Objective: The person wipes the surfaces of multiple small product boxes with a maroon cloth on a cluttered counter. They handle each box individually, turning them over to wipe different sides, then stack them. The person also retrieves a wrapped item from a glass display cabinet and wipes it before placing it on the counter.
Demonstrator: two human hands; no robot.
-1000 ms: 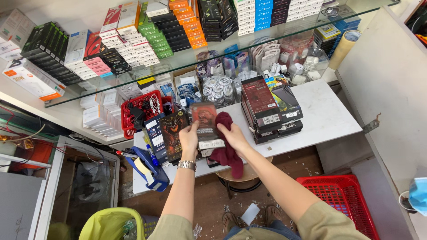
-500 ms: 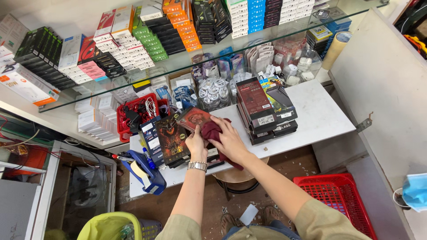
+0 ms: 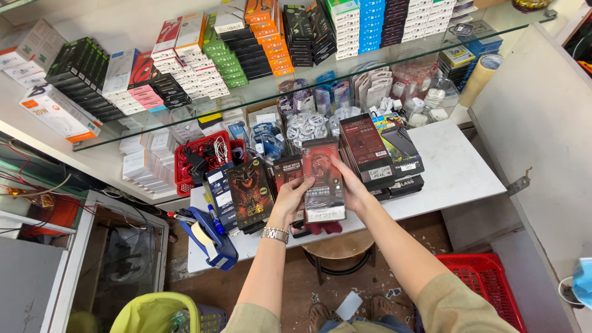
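Left to right: a blue tape dispenser (image 3: 213,237) sits at the near left edge of the white counter (image 3: 459,169), with a red wire basket (image 3: 200,161) farther back. A dark package (image 3: 249,192) stands just left of the left hand (image 3: 288,200), whose fingers curl around the left edge of a flat red-and-black package (image 3: 322,179), held upright above the counter's near edge. The right hand (image 3: 353,188) clasps its right edge, fingers closed behind. A maroon cloth (image 3: 325,227) lies below, apparently on the counter edge. Right of the hands a stack of dark boxes (image 3: 379,154) stands; beyond it the counter is bare to its right edge.
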